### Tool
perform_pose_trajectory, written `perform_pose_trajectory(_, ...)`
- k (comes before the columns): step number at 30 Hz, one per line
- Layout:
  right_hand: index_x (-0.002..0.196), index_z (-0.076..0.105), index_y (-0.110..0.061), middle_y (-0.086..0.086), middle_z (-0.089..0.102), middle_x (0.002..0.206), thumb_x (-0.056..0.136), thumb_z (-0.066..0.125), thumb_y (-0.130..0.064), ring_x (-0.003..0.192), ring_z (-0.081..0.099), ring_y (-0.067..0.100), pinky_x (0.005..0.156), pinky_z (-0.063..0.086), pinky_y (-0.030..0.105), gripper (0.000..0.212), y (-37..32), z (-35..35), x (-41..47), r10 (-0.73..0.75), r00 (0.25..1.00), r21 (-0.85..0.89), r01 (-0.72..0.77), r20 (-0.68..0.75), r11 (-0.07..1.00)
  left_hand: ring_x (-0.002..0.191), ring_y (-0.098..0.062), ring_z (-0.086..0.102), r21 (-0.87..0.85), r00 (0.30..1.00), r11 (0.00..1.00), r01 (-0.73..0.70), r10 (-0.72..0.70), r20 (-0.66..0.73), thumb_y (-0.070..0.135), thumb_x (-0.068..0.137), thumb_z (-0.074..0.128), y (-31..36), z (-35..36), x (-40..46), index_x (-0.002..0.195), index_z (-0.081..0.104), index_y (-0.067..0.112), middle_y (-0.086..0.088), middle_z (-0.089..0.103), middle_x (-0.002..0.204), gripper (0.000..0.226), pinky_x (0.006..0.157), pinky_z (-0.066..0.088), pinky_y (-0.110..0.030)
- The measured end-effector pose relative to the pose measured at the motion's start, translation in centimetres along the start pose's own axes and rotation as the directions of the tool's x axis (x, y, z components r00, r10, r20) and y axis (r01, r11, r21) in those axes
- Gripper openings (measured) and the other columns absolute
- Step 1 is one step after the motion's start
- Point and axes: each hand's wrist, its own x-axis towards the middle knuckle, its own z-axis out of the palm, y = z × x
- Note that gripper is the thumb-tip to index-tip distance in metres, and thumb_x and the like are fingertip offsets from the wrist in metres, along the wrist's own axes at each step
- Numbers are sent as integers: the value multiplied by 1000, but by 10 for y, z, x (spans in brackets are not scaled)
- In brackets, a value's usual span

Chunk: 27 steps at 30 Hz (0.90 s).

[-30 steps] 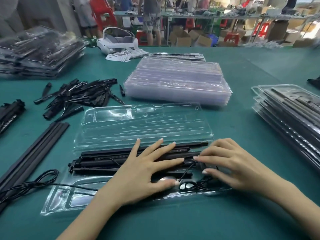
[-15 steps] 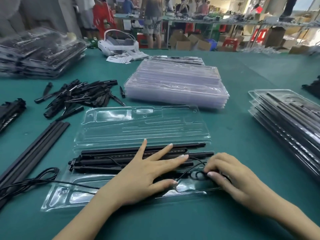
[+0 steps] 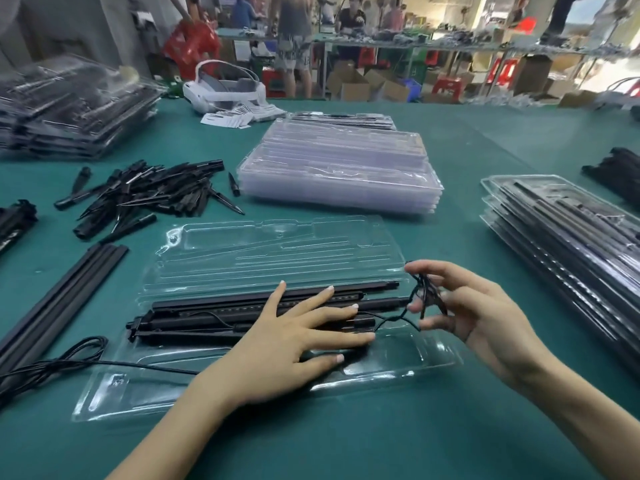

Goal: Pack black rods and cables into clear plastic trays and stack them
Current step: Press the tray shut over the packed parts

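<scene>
An open clear plastic tray lies in front of me on the green table, its lid half folded back beyond it. Several black rods lie lengthwise in the tray. My left hand rests flat on the rods with fingers spread. My right hand hovers just past the tray's right end, fingers pinched on a bunched black cable lifted above the tray. The cable runs down from the hand to the rods.
A stack of empty clear trays stands behind. Packed trays are stacked at the right and far left. A heap of black spikes, long black bars and loose cable lie at the left.
My right hand has lifted the cable bundle out of the tray's right end and up off the table. My left hand stays pressed on the rods.
</scene>
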Motion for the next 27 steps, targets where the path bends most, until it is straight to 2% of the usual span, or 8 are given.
perform_pose_trajectory(3, 115, 64, -10, 5, 68, 112, 92, 36, 19, 95, 69, 22, 68, 56, 24, 47, -2, -9, -4, -35, 995, -105, 45, 97, 993, 137, 13, -19, -5, 1000, 1000, -5, 5, 1, 54, 97, 32, 0, -1, 0, 125, 18, 78, 42, 7, 148, 40, 112, -21, -48)
perform_pose_trajectory(5, 118, 62, -10, 9, 67, 106, 88, 53, 7, 95, 69, 23, 72, 58, 28, 36, -2, -14, -5, -140, 982, -306, 173, 125, 936, 136, 14, -19, -20, 1000, 1000, -6, 6, 4, 52, 97, 33, 1, -2, 0, 127, 21, 76, 41, 8, 148, 40, 111, -22, -49)
perform_pose_trajectory(8, 115, 67, -17, 0, 66, 99, 83, 60, 13, 90, 68, 20, 72, 58, 27, 44, -5, -19, -1, -211, 961, -500, 273, 179, 822, 138, 10, -20, 11, 1000, 1000, 10, -10, -7, 42, 97, 34, 7, 1, 0, 129, 24, 70, 37, 11, 148, 44, 110, -21, -55)
perform_pose_trajectory(13, 101, 73, -31, -8, 54, 106, 75, 76, -2, 98, 57, 10, 72, 51, 22, 39, -21, -19, 12, -291, 852, -751, 521, 435, 405, 140, 2, -25, 98, 1000, 995, 6, -4, -20, 38, 90, 21, 13, 7, -1, 132, 27, 63, 30, 8, 152, 49, 109, -24, -54)
perform_pose_trajectory(17, 81, 67, -26, -7, 53, 133, 76, 73, -21, 111, 53, 13, 87, 46, 28, 8, -31, -8, 20, -196, 695, -702, 710, 691, 43, 138, 3, -27, 86, 1000, 996, 12, -10, -21, 39, 92, 23, 11, 7, -1, 131, 26, 64, 33, 5, 151, 47, 108, -26, -51)
perform_pose_trajectory(19, 76, 63, -20, -10, 63, 122, 78, 71, -20, 105, 58, 13, 88, 46, 26, 8, -28, -2, 23, -145, 667, -668, 742, 731, 48, 138, 4, -28, 95, 1000, 995, 17, -15, -21, 44, 88, 17, 11, 7, 0, 129, 24, 65, 34, 3, 150, 47, 109, -26, -51)
perform_pose_trajectory(22, 75, 62, -15, -6, 65, 75, 79, 72, -17, 71, 58, 15, 68, 49, 29, 11, -21, 1, 24, -162, 700, -684, 714, 696, 150, 137, 4, -29, 88, 1000, 996, 19, -18, -18, 45, 86, 15, 10, 7, 1, 126, 23, 66, 35, 1, 150, 47, 109, -26, -49)
perform_pose_trajectory(27, 90, 55, -28, -10, 63, 73, 83, 63, -39, 68, 55, 4, 68, 42, 17, 15, 2, 3, 11, -223, 834, -728, 551, 505, 409, 137, 3, -29, 96, 999, 995, 21, -18, -38, 43, 86, 16, 10, 8, 1, 125, 24, 65, 33, 6, 150, 46, 110, -24, -50)
